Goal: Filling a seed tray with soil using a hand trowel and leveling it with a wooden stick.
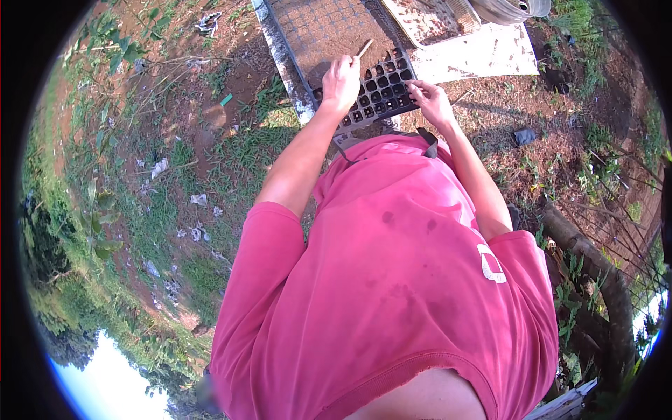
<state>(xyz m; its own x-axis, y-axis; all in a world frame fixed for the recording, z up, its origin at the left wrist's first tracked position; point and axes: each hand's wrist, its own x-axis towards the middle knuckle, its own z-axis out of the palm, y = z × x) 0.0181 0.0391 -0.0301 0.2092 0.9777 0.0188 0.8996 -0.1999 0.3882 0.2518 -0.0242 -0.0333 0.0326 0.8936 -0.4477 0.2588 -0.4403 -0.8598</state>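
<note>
In front of me lies a black plastic seedling tray (pixel 386 93) with rows of square cells. Brown soil (pixel 325 26) covers its far part, while the dark cells of the near rows show uncovered. My left hand (pixel 340 84) is over the tray's left side, its fingers closed around a short, thin stick (pixel 365 48) that points up and to the right. At the tray's right edge is my right hand (pixel 431 102), with bent fingers touching or almost touching the rim. Whether it grips the rim or something small cannot be made out.
A shallow, light-coloured tray (pixel 462 16) with small brown pieces stands beyond on a white sheet (pixel 488 55). Beside it is a round grey container (pixel 517 9). Grass and litter surround me, with a thick branch (pixel 588 252) at right.
</note>
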